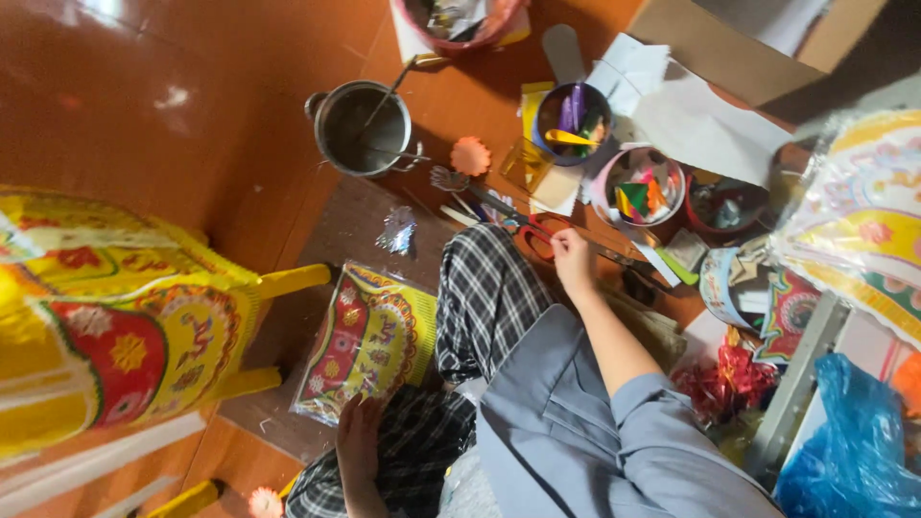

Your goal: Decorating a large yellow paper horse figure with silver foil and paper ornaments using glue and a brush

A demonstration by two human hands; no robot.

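My right hand (573, 259) reaches forward past my plaid-trousered knee (489, 288), its fingers curled on the red handles of a pair of scissors (531, 236) lying on the floor. The blades point away to the upper left. My left hand (359, 436) rests flat and open near my other knee, touching the near edge of a colourful printed sheet in a plastic sleeve (372, 338). A grey sleeve covers my right upper arm.
A metal pot with a spoon (363, 127) stands beyond the sheet, an orange paper flower (470, 155) beside it. Bowls of coloured paper scraps (573, 120) (641, 187) sit ahead. A large yellow decorated paper structure (106, 317) fills the left. A blue plastic bag (854, 441) lies at right.
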